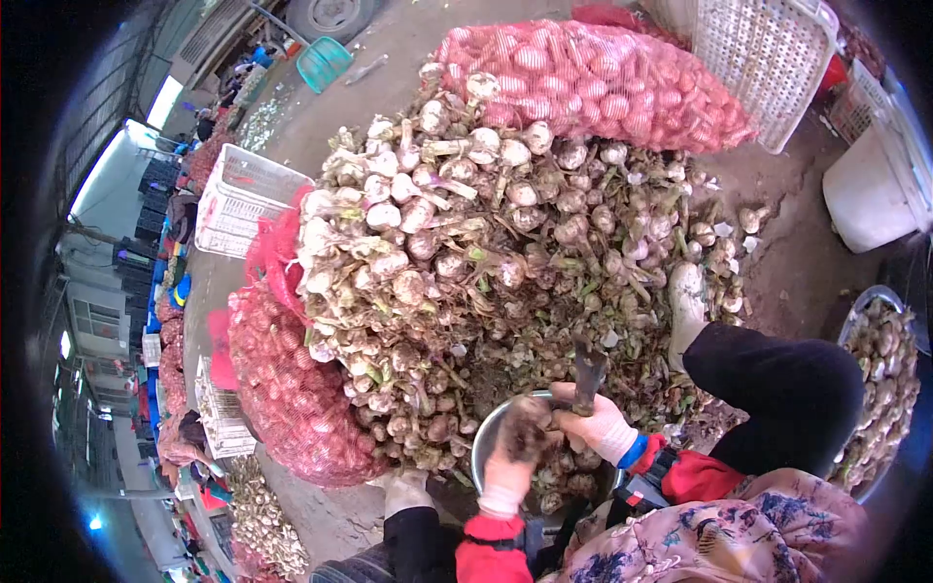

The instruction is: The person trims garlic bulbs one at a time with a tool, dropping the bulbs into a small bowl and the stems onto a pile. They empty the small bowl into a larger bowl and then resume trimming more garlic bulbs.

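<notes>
On the floor, a heap of garlic lies against red mesh sacks. In the head view, the right hand clasps a dark-bladed tool over a metal bowl holding bulbs; the left hand is near it, its grip too blurred to tell.

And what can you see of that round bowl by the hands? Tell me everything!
The bowl is round and silvery, with a pale edge, and looks like metal. It stands between the person's legs, beside the big garlic pile, open side up. Dirty garlic bulbs lie inside. The left hand and right hand are over it, hiding part of the edge; I can't tell whether they touch it. Its bottom is hidden.
</notes>
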A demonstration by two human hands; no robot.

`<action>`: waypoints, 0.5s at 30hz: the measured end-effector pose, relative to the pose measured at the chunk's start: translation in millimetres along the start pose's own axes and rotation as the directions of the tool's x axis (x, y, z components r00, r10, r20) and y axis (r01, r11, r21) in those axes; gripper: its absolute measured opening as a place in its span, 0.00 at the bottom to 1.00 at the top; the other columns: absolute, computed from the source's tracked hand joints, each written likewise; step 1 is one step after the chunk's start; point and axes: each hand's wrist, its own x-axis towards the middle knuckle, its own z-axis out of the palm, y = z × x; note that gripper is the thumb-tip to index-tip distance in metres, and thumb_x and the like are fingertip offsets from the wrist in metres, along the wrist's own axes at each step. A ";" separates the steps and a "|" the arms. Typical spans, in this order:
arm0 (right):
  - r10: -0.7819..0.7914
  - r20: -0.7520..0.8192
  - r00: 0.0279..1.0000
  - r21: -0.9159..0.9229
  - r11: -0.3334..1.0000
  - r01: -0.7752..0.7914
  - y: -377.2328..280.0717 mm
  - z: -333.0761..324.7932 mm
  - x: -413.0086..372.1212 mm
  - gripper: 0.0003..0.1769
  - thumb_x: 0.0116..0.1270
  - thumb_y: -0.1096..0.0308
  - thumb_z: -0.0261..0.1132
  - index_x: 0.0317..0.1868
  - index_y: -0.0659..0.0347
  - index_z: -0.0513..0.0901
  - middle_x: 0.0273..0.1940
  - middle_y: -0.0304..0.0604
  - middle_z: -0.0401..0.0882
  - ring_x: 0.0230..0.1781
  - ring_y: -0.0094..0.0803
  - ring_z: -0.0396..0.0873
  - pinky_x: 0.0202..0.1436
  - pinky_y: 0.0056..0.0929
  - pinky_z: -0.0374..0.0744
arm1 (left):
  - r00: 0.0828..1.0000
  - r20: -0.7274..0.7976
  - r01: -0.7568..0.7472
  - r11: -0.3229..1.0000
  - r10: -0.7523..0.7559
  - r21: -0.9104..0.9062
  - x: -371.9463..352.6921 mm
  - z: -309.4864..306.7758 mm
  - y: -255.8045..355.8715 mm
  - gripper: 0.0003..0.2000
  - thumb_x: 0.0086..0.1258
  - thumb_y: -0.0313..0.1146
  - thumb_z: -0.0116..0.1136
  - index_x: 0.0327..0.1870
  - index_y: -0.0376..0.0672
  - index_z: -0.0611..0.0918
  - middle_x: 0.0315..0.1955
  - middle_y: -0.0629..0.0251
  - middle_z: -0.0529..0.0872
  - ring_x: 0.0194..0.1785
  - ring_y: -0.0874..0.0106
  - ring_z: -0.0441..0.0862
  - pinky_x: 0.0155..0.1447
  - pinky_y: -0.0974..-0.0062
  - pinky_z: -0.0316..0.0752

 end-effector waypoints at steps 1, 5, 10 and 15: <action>-0.035 0.138 0.990 -0.024 0.999 0.039 6.2 -0.6 2.1 0.23 0.60 0.65 0.70 0.56 0.60 0.77 0.34 0.31 0.79 0.29 0.17 0.74 0.32 0.18 0.73 | 0.999 0.000 0.044 0.999 -0.044 0.005 -15.9 3.7 15.3 0.35 0.63 0.26 0.60 0.71 0.40 0.57 0.62 0.60 0.72 0.63 0.69 0.71 0.65 0.74 0.65; -0.373 0.473 0.798 -0.178 0.847 0.502 41.3 -8.5 -2.5 0.16 0.57 0.71 0.70 0.47 0.58 0.81 0.45 0.38 0.80 0.49 0.25 0.75 0.54 0.26 0.73 | 0.990 -0.067 0.106 0.971 -0.123 -0.215 -44.6 17.7 -16.5 0.40 0.54 0.24 0.67 0.69 0.39 0.58 0.60 0.62 0.71 0.61 0.69 0.72 0.64 0.72 0.67; -0.235 0.489 0.840 -0.107 0.939 0.326 41.4 -9.0 -27.0 0.16 0.56 0.71 0.68 0.47 0.59 0.81 0.46 0.40 0.80 0.47 0.28 0.77 0.52 0.27 0.75 | 0.963 -0.155 0.141 0.903 -0.220 -0.406 -68.6 16.2 -19.6 0.46 0.43 0.25 0.74 0.65 0.39 0.58 0.53 0.60 0.75 0.53 0.69 0.75 0.59 0.73 0.72; -0.265 0.448 0.854 -0.779 0.352 0.519 25.2 -14.0 -48.9 0.17 0.47 0.69 0.65 0.42 0.55 0.81 0.40 0.46 0.78 0.42 0.48 0.79 0.45 0.39 0.78 | 0.992 -0.115 -0.007 0.867 -0.058 -0.498 -85.3 9.4 -15.5 0.42 0.48 0.25 0.69 0.67 0.45 0.60 0.56 0.58 0.73 0.57 0.62 0.74 0.61 0.61 0.73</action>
